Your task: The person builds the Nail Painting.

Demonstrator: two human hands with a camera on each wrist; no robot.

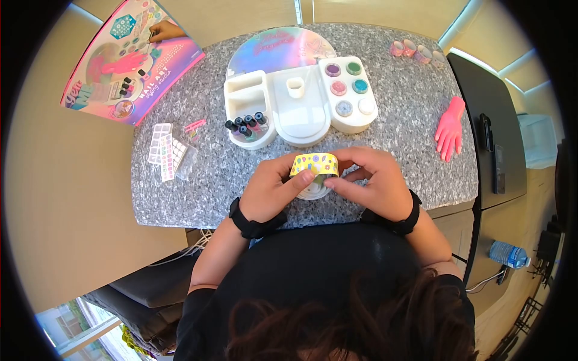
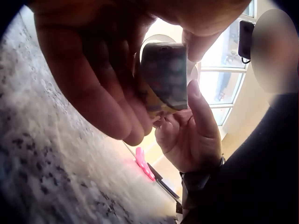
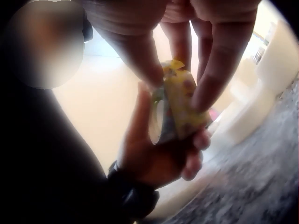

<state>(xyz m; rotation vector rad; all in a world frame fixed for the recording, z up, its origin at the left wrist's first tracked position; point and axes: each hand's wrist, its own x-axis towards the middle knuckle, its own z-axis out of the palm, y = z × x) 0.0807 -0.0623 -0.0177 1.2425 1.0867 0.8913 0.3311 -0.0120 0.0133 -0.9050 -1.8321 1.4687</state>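
Close to the table's front edge, both hands hold a small roll of yellow sticker tape (image 1: 315, 161) printed with colourful little pictures. My left hand (image 1: 269, 188) grips it from the left, thumb over the front. From the other side my right hand (image 1: 379, 183) pinches its edge with thumb and fingers. A pale round rim (image 1: 314, 192) shows below the yellow band. In the right wrist view the ring-shaped roll (image 3: 182, 103) has its hole facing sideways, and a yellow bit stands up at the fingertips. The left wrist view shows its shaded side (image 2: 164, 74).
Behind the hands stands a white nail studio (image 1: 301, 108) with dark-capped polish bottles (image 1: 245, 125) and glitter pots (image 1: 344, 87). Sticker sheets (image 1: 167, 153) lie left, near a tall box (image 1: 129, 66). A pink model hand (image 1: 449, 129) and several small rolls (image 1: 415, 51) are right.
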